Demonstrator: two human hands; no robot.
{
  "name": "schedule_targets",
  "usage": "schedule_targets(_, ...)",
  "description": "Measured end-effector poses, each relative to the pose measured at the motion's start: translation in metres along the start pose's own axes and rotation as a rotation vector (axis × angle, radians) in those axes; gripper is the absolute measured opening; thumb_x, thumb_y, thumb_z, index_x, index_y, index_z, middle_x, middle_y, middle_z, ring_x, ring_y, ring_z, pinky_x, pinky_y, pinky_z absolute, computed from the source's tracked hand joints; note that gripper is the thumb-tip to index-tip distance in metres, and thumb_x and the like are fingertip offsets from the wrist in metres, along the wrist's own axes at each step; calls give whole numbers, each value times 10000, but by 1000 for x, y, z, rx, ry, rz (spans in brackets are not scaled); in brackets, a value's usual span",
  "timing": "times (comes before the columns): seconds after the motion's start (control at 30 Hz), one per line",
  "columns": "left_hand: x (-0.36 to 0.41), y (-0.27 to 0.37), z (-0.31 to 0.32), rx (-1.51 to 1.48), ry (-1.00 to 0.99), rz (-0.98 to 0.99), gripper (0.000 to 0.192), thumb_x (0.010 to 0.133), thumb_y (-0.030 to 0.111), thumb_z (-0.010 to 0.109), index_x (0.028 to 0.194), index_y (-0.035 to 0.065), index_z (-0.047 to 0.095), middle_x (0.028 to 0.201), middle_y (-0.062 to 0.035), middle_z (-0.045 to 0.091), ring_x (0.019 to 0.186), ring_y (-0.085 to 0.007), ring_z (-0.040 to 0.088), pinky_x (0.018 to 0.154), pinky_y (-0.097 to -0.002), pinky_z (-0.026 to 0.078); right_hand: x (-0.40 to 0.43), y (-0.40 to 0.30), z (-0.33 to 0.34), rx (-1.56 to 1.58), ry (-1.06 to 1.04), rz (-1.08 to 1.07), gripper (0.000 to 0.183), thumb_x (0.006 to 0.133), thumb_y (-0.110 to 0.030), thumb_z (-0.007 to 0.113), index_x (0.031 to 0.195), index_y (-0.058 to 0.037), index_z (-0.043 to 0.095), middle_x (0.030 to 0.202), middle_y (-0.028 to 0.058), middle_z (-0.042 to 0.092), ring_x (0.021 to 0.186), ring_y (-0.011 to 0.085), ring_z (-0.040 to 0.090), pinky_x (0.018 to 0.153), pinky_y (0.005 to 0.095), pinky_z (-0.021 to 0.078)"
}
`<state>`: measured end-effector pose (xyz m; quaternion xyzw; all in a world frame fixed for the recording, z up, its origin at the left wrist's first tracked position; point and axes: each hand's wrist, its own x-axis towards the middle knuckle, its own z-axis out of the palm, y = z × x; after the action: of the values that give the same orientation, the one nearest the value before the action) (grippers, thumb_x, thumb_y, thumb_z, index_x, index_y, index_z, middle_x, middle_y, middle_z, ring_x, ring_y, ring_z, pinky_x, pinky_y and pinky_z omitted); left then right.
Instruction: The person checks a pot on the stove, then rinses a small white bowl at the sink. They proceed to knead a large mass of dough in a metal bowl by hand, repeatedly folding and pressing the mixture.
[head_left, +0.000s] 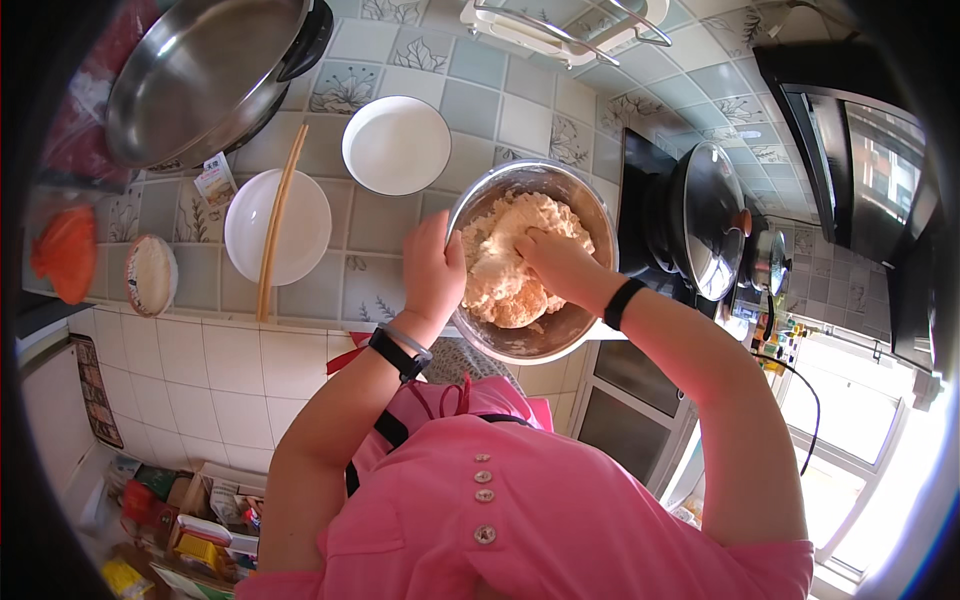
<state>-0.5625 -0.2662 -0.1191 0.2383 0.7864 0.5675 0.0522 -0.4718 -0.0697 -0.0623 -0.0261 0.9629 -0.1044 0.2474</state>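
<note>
A stainless steel mixing bowl (555, 336) stands at the counter's front edge and holds a rough, shaggy mass of dough (499, 259). My left hand (433, 264) grips the bowl's left rim, thumb on the inner side. Into the top of the dough press the curled fingers of my right hand (559, 262); their tips are partly hidden. Dry crumbs and flour cling to the bowl's inside wall. Left of the bowl, a white enamel bowl (396, 146) sits farther back. Wooden chopsticks (279, 225) rest across a white bowl (311, 225).
On the left are a small bowl of flour (151, 276), an orange bag (66, 253), a small printed packet (216, 182) and a large steel pan (202, 75). A lidded wok (709, 217) stands on the stove at right, near a range hood (847, 150). A wire rack (570, 34) hangs behind.
</note>
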Motion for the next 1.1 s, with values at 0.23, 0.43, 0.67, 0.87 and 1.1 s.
schedule_targets(0.23, -1, 5, 1, 20, 43, 4, 232, 899, 65, 548, 1120, 1, 576, 929, -185, 630, 859, -403, 595, 740, -477, 474, 28, -20, 3, -101, 58, 208, 239, 808, -30, 589, 1036, -21, 516, 972, 177, 627, 892, 353, 656, 749, 428, 541)
schedule_targets(0.43, 2, -4, 4, 2, 44, -11, 265, 901, 96, 559, 1143, -10, 577, 980, -207, 628, 916, -415, 591, 784, -493, 469, 12, -28, -18, 187, 277, 244, 190, 829, -33, 576, 1017, -25, 602, 959, 169, 651, 908, 351, 648, 807, 462, 513)
schedule_targets(0.67, 4, -7, 7, 4, -40, -50, 297, 891, 97, 567, 1158, -31, 572, 1064, -228, 627, 983, -421, 585, 840, -480, 474, 32, -79, 0, 125, 335, 112, 202, 851, -203, 578, 963, -86, 698, 980, 100, 640, 1047, 305, 579, 908, 462, 463)
schedule_targets(0.87, 2, -20, 9, 18, 48, -16, 294, 894, 101, 574, 1153, -38, 572, 1066, -226, 623, 978, -417, 588, 837, -471, 477, -28, -76, -2, -85, 238, 53, 240, 825, -298, 677, 938, -88, 660, 1056, 113, 575, 1079, 284, 535, 918, 470, 437)
schedule_targets(1.1, 2, -7, 4, -40, -40, -47, 241, 898, 76, 564, 1114, -32, 568, 973, -200, 604, 918, -406, 574, 793, -464, 462, -31, -32, 2, 113, 88, 273, 288, 810, -186, 707, 1013, -36, 569, 1050, 166, 568, 995, 357, 604, 810, 435, 522)
